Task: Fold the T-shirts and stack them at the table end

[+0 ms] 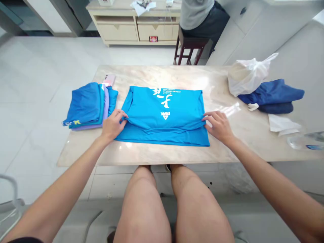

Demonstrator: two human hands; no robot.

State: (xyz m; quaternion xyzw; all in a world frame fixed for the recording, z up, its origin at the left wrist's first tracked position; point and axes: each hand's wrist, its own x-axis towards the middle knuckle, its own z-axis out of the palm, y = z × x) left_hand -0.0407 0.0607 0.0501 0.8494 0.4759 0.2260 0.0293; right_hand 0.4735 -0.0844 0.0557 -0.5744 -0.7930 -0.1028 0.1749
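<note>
A bright blue T-shirt point(141, 104) with white printing lies partly folded on the marble-look table point(157, 158), its upper layer doubled over a lower one. At its left edge my left hand point(113, 125) pinches the folded layer between thumb and fingers. My right hand point(218, 125) grips the same layer at the right edge. Close beside my left hand sits a stack of folded clothes point(86, 104) in blue, teal and lilac.
A pink phone point(109, 79) lies behind the stack. On the right are a white plastic bag point(249, 76), dark blue cloth point(275, 96), white paper point(283, 125) and a clear plastic item point(295, 142). Beyond the table, a person point(197, 15) sits on a dark stool point(191, 42).
</note>
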